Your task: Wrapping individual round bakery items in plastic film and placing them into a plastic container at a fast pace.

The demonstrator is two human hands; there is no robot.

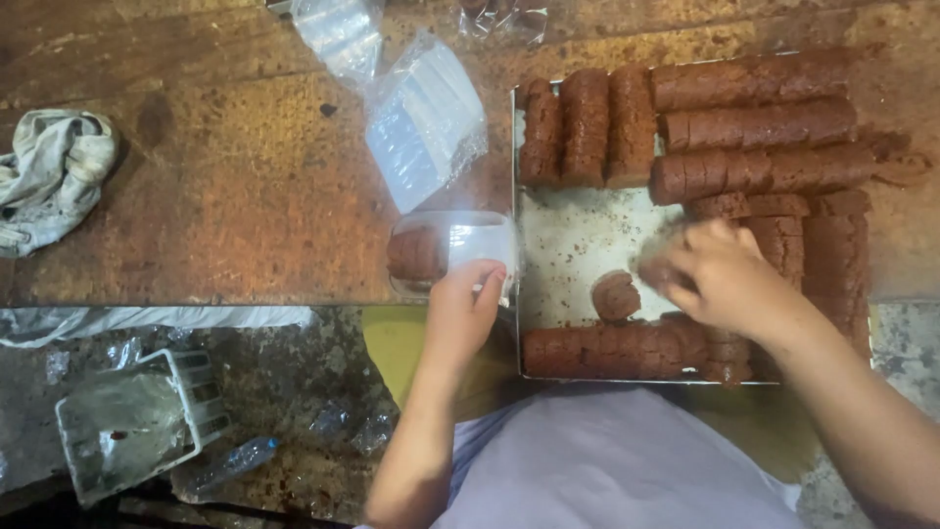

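Observation:
A metal tray on a worn wooden table holds several brown, sliced log-shaped rolls. My left hand grips the open end of a clear plastic bag lying beside the tray's left edge, with a brown round piece inside it. My right hand is over the tray, fingers closed around a brown piece, blurred. One loose round slice lies on the bare tray just left of that hand. Another roll lies along the tray's near edge.
A stack of clear plastic bags lies left of the tray, more plastic behind it. A crumpled grey cloth sits at the table's left. Below the table edge are a white plastic basket and a plastic bottle on the floor.

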